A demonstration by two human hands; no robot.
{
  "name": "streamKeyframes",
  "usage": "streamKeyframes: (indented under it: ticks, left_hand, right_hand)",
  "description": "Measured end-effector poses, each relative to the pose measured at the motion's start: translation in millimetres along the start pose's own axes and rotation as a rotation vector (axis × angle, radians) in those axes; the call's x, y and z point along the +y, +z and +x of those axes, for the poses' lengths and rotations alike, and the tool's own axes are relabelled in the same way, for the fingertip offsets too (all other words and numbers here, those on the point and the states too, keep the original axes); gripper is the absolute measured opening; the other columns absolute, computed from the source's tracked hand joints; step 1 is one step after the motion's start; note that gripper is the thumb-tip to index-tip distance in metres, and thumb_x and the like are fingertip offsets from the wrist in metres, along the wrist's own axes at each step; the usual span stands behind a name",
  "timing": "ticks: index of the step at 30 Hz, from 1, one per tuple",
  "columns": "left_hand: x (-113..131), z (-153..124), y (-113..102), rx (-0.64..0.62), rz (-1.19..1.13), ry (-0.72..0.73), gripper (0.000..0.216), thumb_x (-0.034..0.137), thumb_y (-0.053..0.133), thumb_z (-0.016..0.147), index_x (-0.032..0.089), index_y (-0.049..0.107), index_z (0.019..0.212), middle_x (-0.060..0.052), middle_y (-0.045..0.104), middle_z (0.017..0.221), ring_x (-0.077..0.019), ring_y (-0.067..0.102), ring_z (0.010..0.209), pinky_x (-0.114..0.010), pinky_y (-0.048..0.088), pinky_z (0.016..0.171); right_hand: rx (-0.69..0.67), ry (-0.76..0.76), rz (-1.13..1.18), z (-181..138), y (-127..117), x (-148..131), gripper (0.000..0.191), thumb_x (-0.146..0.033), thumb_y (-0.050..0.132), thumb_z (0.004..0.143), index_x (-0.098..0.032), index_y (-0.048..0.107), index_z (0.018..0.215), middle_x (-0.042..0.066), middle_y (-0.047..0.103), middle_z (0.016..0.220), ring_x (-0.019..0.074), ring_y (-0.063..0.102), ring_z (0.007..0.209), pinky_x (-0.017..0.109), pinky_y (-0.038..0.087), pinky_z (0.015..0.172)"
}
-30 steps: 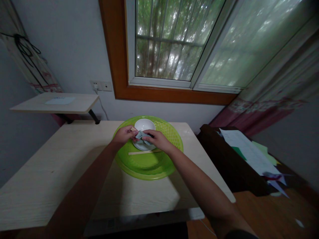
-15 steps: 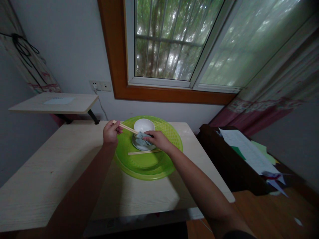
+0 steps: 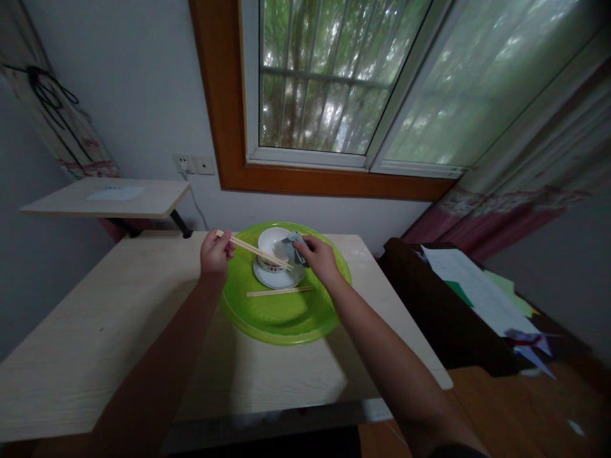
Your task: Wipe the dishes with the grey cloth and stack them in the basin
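My left hand [image 3: 216, 254] is closed around the thick ends of a pair of wooden chopsticks [image 3: 255, 250], whose thin tips reach right over the dishes. Between the fingers of my right hand [image 3: 321, 256] is a grey-blue cloth [image 3: 297, 248], beside the chopstick tips and apart from them. Below the chopsticks a white bowl [image 3: 271, 238] with a patterned outside stands on a white saucer [image 3: 296, 277]. More chopsticks [image 3: 278, 292] lie in front of the saucer. All the dishes rest on a round green tray [image 3: 281, 327].
The tray sits on a pale wooden table [image 3: 267, 381]. A small raised shelf [image 3: 157, 197] with a paper label stands at the back left. To the right, a dark brown piece of furniture [image 3: 429, 305] holds papers [image 3: 477, 286]. A window is behind the table.
My right hand has moved right with the cloth, off the chopsticks, so their tips now show. My left hand has stayed nearly in place, still holding the chopsticks.
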State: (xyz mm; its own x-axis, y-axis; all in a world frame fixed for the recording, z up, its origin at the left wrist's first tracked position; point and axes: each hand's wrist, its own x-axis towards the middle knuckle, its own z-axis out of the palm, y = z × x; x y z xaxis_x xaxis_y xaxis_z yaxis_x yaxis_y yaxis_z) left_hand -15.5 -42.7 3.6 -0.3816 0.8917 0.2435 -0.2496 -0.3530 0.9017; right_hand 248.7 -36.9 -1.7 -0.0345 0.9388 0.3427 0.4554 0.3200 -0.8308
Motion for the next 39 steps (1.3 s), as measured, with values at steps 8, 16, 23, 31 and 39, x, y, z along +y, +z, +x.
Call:
streamKeyframes:
  ticks: [8, 16, 23, 31, 39]
  left_hand:
    - [7.5, -15.5, 12.0, -0.644, 0.190, -0.205, 0.026, 0.040, 0.079, 0.070, 0.017, 0.067, 0.075, -0.008, 0.072, 0.070, -0.0168, 0.063, 0.050, -0.028, 0.048, 0.046]
    - [7.5, -20.4, 14.5, -0.715, 0.208, -0.178, 0.026, 0.041, 0.077, 0.072, 0.018, 0.068, 0.079, -0.009, 0.072, 0.071, -0.0200, 0.066, 0.052, -0.030, 0.051, 0.047]
    - [6.6, -20.0, 18.3, -0.640, 0.178, -0.220, 0.034, 0.035, 0.080, 0.068, 0.017, 0.063, 0.091, -0.003, 0.067, 0.065, -0.0182, 0.065, 0.051, -0.027, 0.050, 0.047]
    - [-2.0, -11.6, 16.9, -0.641, 0.294, -0.079, 0.018, 0.037, 0.076, 0.070, 0.021, 0.069, 0.071, -0.007, 0.071, 0.068, -0.0228, 0.067, 0.060, -0.033, 0.053, 0.053]
    - [4.8, -9.4, 11.9, -0.438, 0.200, -0.160, 0.021, 0.036, 0.073, 0.073, 0.017, 0.064, 0.074, -0.005, 0.070, 0.067, -0.0166, 0.065, 0.062, -0.027, 0.051, 0.061]
  right_hand:
    - [-0.351, -0.124, 0.131, -13.0, 9.0, -21.7, 0.045, -0.059, 0.053, 0.092, -0.020, 0.075, 0.097, 0.003, 0.074, 0.097, 0.0204, 0.066, 0.090, 0.029, 0.049, 0.082]
    - [-0.560, -0.043, 0.214, -15.1, 9.3, -22.7, 0.048, -0.062, 0.060, 0.086, -0.017, 0.075, 0.093, 0.002, 0.071, 0.084, 0.0181, 0.062, 0.078, 0.027, 0.048, 0.073]
    - [-0.446, -0.003, 0.249, -12.8, 11.9, -20.3, 0.039, -0.052, 0.073, 0.078, -0.019, 0.076, 0.099, 0.004, 0.075, 0.097, 0.0204, 0.066, 0.087, 0.030, 0.050, 0.079]
    - [-0.392, -0.097, 0.176, -12.4, 14.6, -15.3, 0.033, -0.048, 0.073, 0.079, -0.020, 0.072, 0.098, 0.003, 0.073, 0.097, 0.0190, 0.064, 0.088, 0.030, 0.048, 0.082]
    - [-0.367, -0.108, 0.111, -12.0, 17.4, -17.4, 0.031, -0.045, 0.072, 0.081, -0.020, 0.072, 0.100, 0.003, 0.073, 0.098, 0.0188, 0.064, 0.087, 0.029, 0.046, 0.081]
